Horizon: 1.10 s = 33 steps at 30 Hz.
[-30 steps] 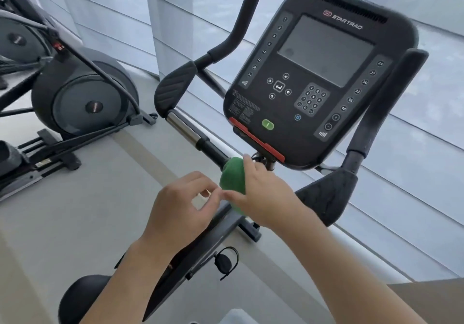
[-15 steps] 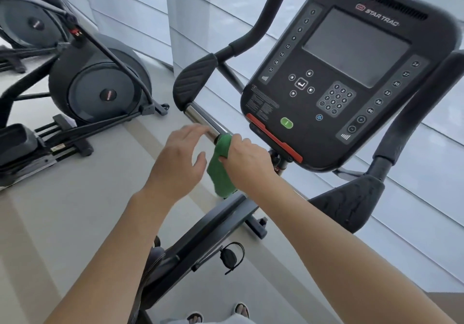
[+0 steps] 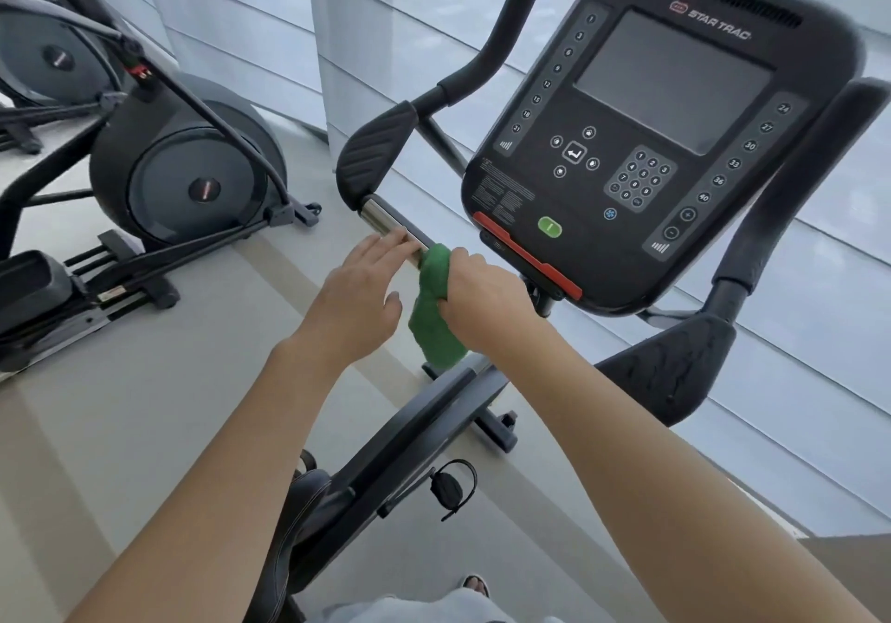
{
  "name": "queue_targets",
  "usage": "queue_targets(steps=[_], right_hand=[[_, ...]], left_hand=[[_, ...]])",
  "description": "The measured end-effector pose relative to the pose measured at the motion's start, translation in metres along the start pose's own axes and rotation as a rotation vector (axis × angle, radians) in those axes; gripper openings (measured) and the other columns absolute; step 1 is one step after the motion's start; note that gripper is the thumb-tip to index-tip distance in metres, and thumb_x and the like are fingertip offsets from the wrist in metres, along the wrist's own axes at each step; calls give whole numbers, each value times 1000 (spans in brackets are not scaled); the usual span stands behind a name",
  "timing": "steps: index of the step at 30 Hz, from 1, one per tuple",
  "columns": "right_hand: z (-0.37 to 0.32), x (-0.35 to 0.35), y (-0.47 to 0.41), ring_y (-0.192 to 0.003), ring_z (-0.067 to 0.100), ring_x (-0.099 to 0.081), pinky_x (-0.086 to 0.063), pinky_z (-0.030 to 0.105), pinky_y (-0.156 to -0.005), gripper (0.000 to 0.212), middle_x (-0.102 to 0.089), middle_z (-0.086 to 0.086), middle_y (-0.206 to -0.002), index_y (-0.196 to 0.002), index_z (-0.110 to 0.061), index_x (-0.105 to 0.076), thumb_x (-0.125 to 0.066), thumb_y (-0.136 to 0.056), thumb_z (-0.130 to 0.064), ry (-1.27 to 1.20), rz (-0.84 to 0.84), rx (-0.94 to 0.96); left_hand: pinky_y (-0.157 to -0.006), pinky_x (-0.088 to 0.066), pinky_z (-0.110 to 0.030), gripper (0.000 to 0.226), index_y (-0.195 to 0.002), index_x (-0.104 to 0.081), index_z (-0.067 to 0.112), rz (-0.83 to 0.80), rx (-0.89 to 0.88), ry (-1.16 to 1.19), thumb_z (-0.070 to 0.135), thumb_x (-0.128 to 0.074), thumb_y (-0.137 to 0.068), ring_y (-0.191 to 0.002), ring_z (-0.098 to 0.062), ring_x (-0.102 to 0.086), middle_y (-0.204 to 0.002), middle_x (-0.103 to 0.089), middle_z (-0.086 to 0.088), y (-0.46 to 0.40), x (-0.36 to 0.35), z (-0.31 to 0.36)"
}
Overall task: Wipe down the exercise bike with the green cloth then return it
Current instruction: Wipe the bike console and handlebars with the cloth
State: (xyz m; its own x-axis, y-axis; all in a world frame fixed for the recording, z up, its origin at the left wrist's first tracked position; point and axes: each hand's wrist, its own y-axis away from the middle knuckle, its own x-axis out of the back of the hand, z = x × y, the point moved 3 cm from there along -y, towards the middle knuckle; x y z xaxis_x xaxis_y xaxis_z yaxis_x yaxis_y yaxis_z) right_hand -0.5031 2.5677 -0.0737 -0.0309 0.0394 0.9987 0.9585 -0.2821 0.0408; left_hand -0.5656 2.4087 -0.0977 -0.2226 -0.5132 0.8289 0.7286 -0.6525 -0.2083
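I see one black upright exercise bike (image 3: 482, 410) filling the view, with one dark elliptical trainer (image 3: 183, 178) off to its left. The bike carries one black console with a grey screen (image 3: 660, 140), tilted toward me for reading, and one shiny chrome handlebar tube (image 3: 385, 221) below it. My right hand (image 3: 482, 299) grips the one crumpled green cloth (image 3: 434, 304) around that tube, I judge to rub it clean. My left hand (image 3: 357, 294) lies with straight fingers on the tube just beside the cloth, likely steadying it.
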Motion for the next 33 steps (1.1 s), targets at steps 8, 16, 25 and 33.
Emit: queue_targets(steps=[8,16,25,33], right_hand=[[54,2,96,-84,22,-51,-40,35,-68,49,-52,3,-115,-141,-13,-36,-52,-104,-41,33,-18,-71],[54,-2,98,-82,24,-50,-38,35,-66,53,-53,5,-112,-138,-8,-38,-46,-106,-49,166,-22,-77],[13,-5,40,-78,25,-50,-41,37,-64,42,-53,8,-104,-129,-6,-44,-62,-100,-31,107,29,-98],[-24,12,-17,-90,30,-63,-55,39,-76,51,-59,10,-108,-124,-5,-42,-72,-90,-28,1,-100,-87]], left_hand=[[-120,-39,-55,62,-151,-52,24,24,-157,84,3,-60,-94,-159,-22,-25,-162,-46,7,10,-26,36],[-123,-25,-31,62,-148,-55,24,85,-114,239,-2,-64,-92,-160,-11,-19,-160,-46,11,11,-35,35],[-126,-32,-39,66,-153,-50,19,118,-47,136,-2,-64,-92,-152,-17,-34,-161,-44,8,-7,-9,-4],[-125,-29,-33,71,-155,-47,25,74,20,170,-3,-60,-91,-151,-11,-30,-163,-40,15,-7,-9,-2]])
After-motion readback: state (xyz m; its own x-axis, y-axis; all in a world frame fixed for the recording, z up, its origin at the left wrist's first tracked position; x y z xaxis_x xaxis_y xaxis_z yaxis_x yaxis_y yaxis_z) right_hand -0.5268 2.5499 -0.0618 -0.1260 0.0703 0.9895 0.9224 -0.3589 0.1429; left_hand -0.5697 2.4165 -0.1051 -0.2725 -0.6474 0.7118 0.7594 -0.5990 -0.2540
